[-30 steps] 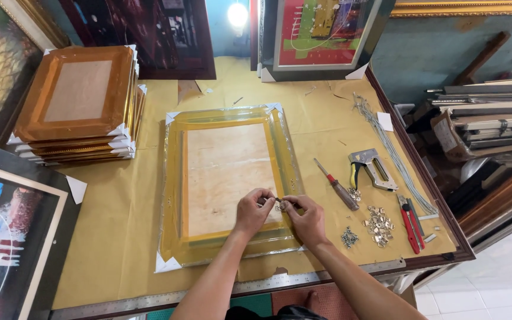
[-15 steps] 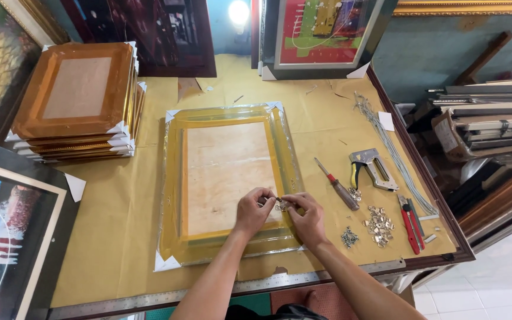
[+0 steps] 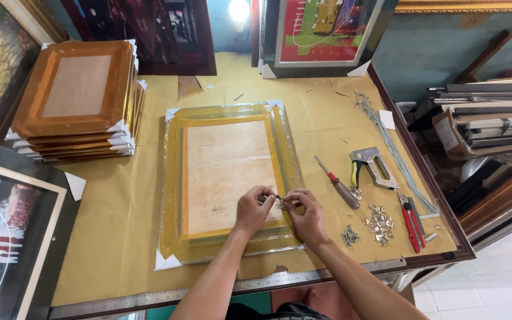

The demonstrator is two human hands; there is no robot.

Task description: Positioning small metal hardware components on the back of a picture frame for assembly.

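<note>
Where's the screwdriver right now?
In the head view, the screwdriver lies on the table right of the frame, just beyond the right hand, with the staple gun to its right.

Single head view, looking steeply down, close over worktable (image 3: 120,249), facing far wall.
</note>
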